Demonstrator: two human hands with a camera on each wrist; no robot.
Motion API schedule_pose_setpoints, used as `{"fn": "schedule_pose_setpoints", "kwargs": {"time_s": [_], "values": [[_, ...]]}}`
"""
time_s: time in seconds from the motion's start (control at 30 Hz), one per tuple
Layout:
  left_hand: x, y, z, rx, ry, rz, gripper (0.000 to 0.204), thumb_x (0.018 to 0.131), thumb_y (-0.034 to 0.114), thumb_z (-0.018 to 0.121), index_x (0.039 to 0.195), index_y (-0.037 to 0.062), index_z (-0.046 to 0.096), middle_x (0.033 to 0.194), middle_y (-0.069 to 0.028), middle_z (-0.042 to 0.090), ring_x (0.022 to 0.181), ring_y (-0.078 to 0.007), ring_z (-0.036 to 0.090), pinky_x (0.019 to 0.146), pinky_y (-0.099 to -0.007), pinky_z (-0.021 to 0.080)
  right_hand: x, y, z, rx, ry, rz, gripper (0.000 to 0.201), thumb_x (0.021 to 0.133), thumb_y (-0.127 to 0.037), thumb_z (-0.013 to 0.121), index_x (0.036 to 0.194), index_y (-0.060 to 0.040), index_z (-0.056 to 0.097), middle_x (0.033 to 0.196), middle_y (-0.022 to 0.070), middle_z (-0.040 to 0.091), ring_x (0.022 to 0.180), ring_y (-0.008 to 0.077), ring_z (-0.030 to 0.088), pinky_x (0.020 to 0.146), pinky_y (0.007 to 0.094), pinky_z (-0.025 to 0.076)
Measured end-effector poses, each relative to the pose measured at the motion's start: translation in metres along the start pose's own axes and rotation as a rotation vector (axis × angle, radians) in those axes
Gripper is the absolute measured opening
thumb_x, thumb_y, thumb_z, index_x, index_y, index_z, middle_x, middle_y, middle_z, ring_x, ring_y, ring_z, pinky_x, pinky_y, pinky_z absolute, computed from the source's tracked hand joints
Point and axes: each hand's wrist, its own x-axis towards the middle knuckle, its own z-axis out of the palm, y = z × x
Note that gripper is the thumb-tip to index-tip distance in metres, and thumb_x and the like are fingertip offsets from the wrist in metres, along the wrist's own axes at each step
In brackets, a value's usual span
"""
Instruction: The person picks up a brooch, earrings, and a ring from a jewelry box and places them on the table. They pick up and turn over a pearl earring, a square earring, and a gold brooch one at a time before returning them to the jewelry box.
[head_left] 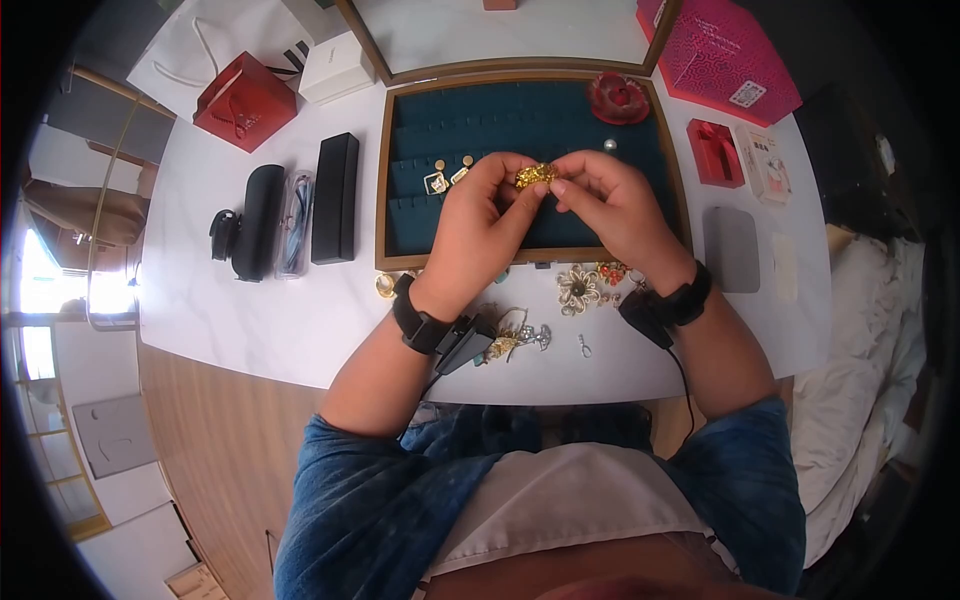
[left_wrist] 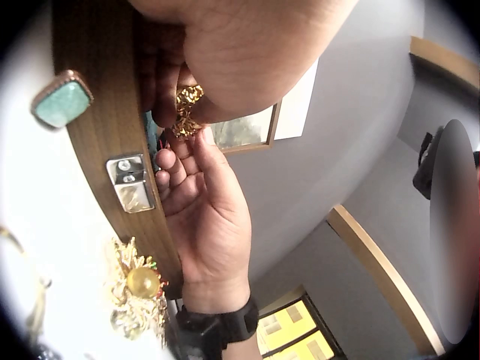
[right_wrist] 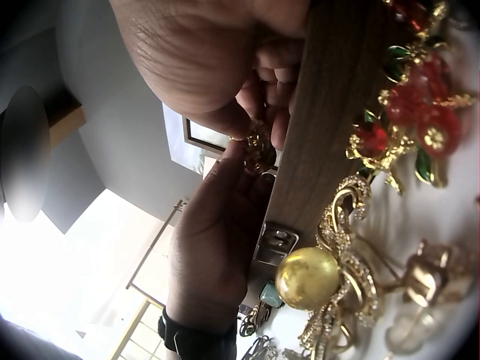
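Observation:
A gold, textured piece of jewelry is pinched between the fingertips of both hands, above the dark green inside of a wooden box. The left hand grips its left side, and the right hand holds the right side with thumb and fingers. In the left wrist view the gold piece shows between the two hands; the right wrist view has it partly covered by fingers. Gold and white earrings, a red round ornament and a pearl piece lie in the box.
Along the box's front lie a flower brooch, a red-stone piece, a silver piece and other jewelry. Black cases and a red bag stand left; a red box and grey pad are right. The glass lid stands raised.

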Motion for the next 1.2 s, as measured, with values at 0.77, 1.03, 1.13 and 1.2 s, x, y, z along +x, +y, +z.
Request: {"fn": "schedule_pose_setpoints", "kwargs": {"time_s": [0.77,1.03,1.13,1.2], "values": [[-0.0001,-0.0022,0.0004,-0.001,0.004,-0.007,0.018,0.102,0.01,0.07,0.114,-0.003,0.065,0.091,-0.0003,0.066,0.079,-0.0047,0.055,0.067,-0.0211,0.047,-0.0012,-0.0008,0.0006,-0.023,-0.002,-0.005,0.02,0.102,-0.01,0.069,0.119,0.0016,0.068,0.104,0.004,0.072,0.091,0.0099,0.068,0.082,0.0255,0.056],[-0.0006,-0.0012,0.0,0.004,-0.001,-0.011,0.018,0.102,0.009,0.07,0.115,-0.0026,0.065,0.093,-0.0007,0.067,0.08,-0.0051,0.056,0.068,-0.0211,0.048,-0.0011,-0.0023,0.0007,-0.044,-0.005,-0.019,0.019,0.103,-0.012,0.069,0.116,0.0016,0.069,0.102,0.0033,0.071,0.09,0.0095,0.068,0.081,0.0255,0.055],[-0.0007,-0.0022,0.0004,0.001,0.001,-0.011,0.017,0.102,0.009,0.07,0.115,-0.0027,0.065,0.093,-0.0009,0.067,0.08,-0.0053,0.057,0.069,-0.0212,0.048,-0.0012,-0.0035,0.0009,-0.05,-0.004,-0.015,0.019,0.103,-0.012,0.069,0.116,0.0016,0.069,0.102,0.0032,0.071,0.09,0.0093,0.068,0.08,0.0254,0.055],[-0.0006,-0.0023,0.0005,0.004,0.001,-0.011,0.017,0.102,0.008,0.069,0.115,-0.0027,0.065,0.094,-0.0011,0.067,0.08,-0.0055,0.057,0.069,-0.0212,0.048,-0.0013,-0.004,0.001,-0.05,-0.003,-0.014,0.019,0.103,-0.012,0.069,0.116,0.0016,0.069,0.101,0.0032,0.071,0.089,0.0092,0.068,0.08,0.0254,0.055]]}}
